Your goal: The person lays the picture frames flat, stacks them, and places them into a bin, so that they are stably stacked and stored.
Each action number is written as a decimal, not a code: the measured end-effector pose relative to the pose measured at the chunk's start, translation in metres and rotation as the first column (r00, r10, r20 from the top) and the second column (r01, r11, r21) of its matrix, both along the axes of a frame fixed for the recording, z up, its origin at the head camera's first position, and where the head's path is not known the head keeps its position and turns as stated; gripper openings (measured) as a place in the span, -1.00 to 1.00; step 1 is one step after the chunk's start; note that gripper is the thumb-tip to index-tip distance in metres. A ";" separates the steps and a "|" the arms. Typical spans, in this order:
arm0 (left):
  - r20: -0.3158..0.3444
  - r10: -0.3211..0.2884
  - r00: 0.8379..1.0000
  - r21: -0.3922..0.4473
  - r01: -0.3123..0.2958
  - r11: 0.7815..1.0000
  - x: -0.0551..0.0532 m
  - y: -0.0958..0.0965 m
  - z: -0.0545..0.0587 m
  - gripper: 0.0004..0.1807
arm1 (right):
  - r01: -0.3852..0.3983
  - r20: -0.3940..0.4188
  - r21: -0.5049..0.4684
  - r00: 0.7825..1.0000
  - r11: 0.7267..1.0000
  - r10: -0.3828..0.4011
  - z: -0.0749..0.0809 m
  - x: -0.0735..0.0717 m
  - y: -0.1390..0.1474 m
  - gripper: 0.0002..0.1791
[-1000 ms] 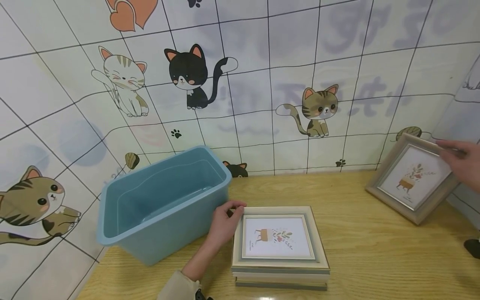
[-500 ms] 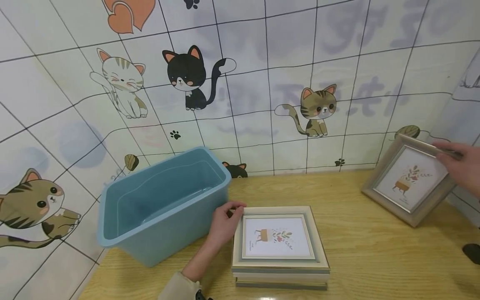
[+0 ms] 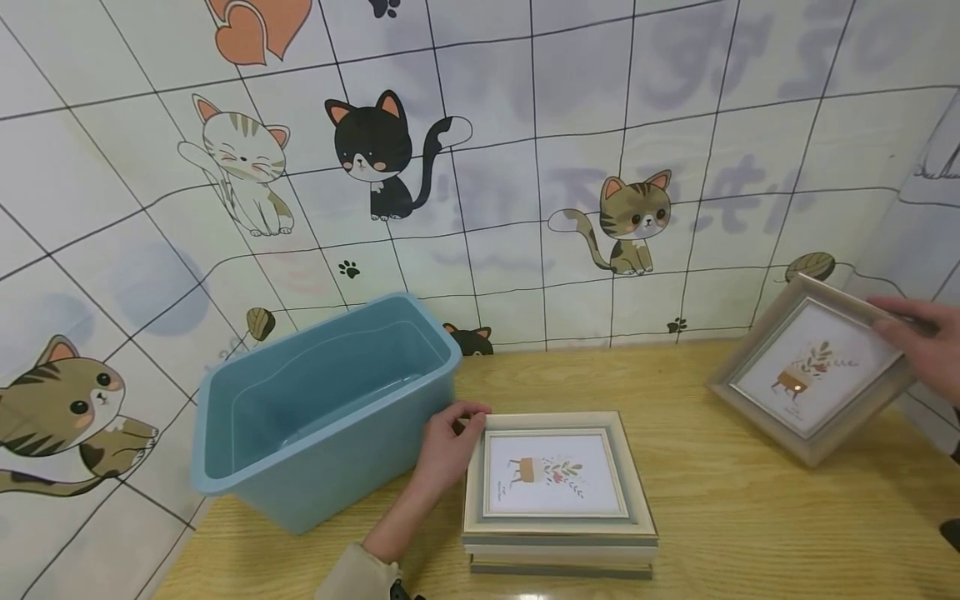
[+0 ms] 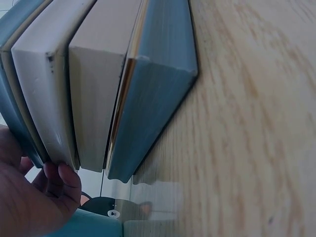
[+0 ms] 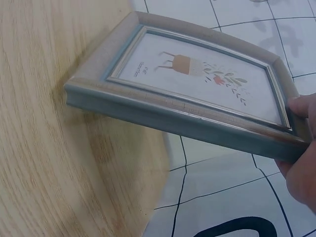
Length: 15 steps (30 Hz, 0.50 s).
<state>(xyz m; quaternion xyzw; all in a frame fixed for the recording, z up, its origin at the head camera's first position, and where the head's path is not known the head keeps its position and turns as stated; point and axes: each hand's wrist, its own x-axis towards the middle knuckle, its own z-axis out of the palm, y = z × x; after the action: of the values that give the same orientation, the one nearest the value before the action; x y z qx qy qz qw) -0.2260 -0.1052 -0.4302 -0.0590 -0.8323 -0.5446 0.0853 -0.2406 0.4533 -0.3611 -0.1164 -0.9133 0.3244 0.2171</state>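
A stack of picture frames (image 3: 558, 533) lies flat on the table in the head view. The top one shows a plant-pot print on its side. My left hand (image 3: 446, 450) is at the stack's far left corner, its fingers curled against the frames' edges in the left wrist view. Off to the right, my right hand (image 3: 930, 342) grips another picture frame (image 3: 813, 367) by its upper edge, the thumb on its front. This frame is beige with a blue-grey side (image 5: 192, 128) and leans back, its lower corner down at the tabletop.
To the left of the stack stands a light blue plastic bin (image 3: 330, 400), with nothing visible inside. The wood-grain table (image 3: 697, 517) meets a wall (image 3: 495, 208) covered in cat-print sheeting. A small dark object (image 3: 951, 533) shows at the right edge.
My right hand's frame has shifted a little left and nearer, and leans back more. The left hand and the stack have stayed in place.
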 end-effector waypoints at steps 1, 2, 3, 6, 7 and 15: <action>-0.001 0.000 1.000 0.000 0.000 1.000 0.000 0.000 0.000 -0.84 | -0.002 0.001 0.000 1.000 1.000 0.002 0.000 0.001 -0.001 -0.45; 0.000 0.000 1.000 -0.001 0.000 1.000 0.000 0.000 0.000 -0.84 | -0.007 -0.002 -0.005 1.000 1.000 0.007 0.000 0.002 -0.002 -0.45; -0.001 0.000 1.000 -0.003 0.000 1.000 0.000 0.000 0.000 -0.84 | -0.014 -0.009 -0.015 1.000 1.000 0.013 0.000 0.003 -0.003 -0.45; -0.005 -0.001 1.000 -0.009 0.000 1.000 0.000 -0.001 -0.001 -0.84 | -0.027 -0.035 -0.029 0.999 0.999 0.026 0.001 0.007 -0.009 -0.45; -0.008 -0.001 1.000 -0.011 0.001 1.000 0.000 -0.001 -0.001 -0.84 | -0.033 -0.041 -0.039 0.999 0.999 0.031 0.002 0.009 -0.011 -0.45; -0.014 0.001 1.000 -0.020 -0.002 1.000 0.000 0.000 0.001 -0.84 | -0.128 -0.087 -0.179 0.990 0.975 0.114 0.004 0.023 -0.022 -0.47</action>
<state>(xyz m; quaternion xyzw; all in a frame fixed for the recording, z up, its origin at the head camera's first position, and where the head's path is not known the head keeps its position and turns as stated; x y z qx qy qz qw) -0.2255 -0.1050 -0.4292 -0.0631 -0.8371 -0.5358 0.0910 -0.2171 0.4310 -0.3567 -0.0678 -0.8757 0.4245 0.2200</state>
